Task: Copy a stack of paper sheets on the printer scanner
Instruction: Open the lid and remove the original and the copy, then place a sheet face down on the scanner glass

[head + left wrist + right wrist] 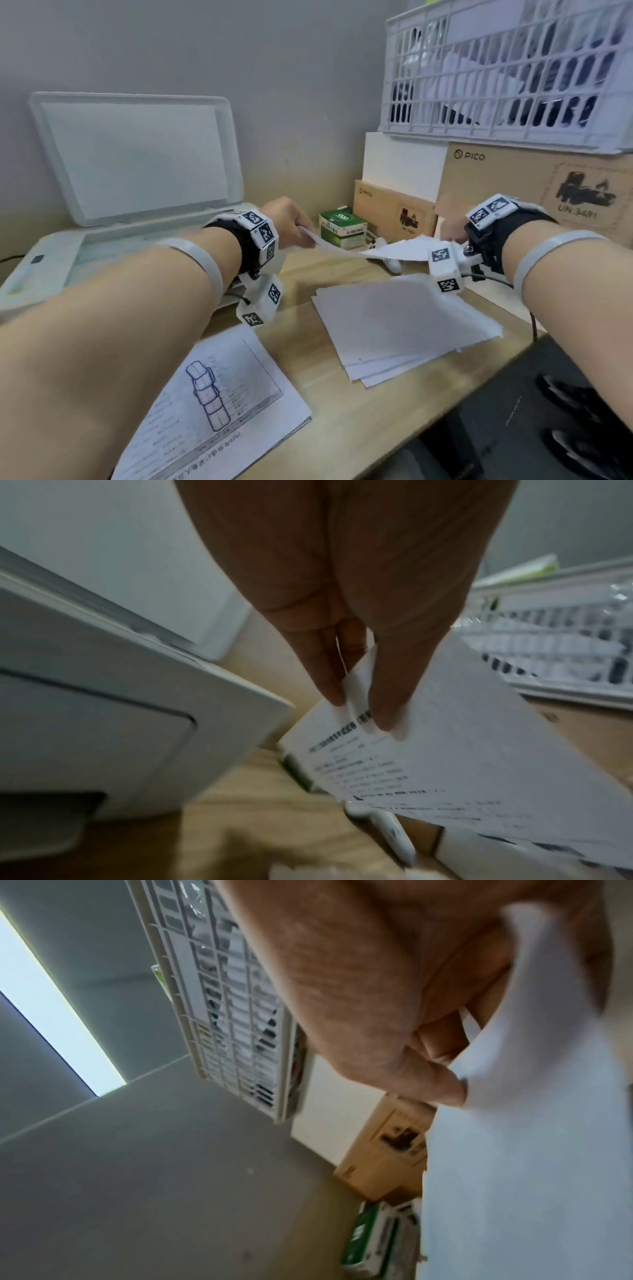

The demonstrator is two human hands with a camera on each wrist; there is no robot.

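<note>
Both hands hold one white printed sheet [373,249] in the air above the wooden desk [342,425], to the right of the printer. My left hand [291,219] pinches its left edge; in the left wrist view the fingers [383,696] clamp the sheet [462,750] over its text. My right hand [452,222] grips the right edge, and the right wrist view shows the thumb [435,1080] pressed on the paper [531,1164]. The white printer [68,260] stands at the left with its scanner lid [137,154] raised. A stack of blank-side sheets [404,325] lies under the held sheet.
A printed page with a drawing [219,404] lies near the front edge. A green-and-white box [342,228], cardboard boxes [534,192] and a white slatted crate [507,68] crowd the back right. A small white device [390,263] lies behind the stack.
</note>
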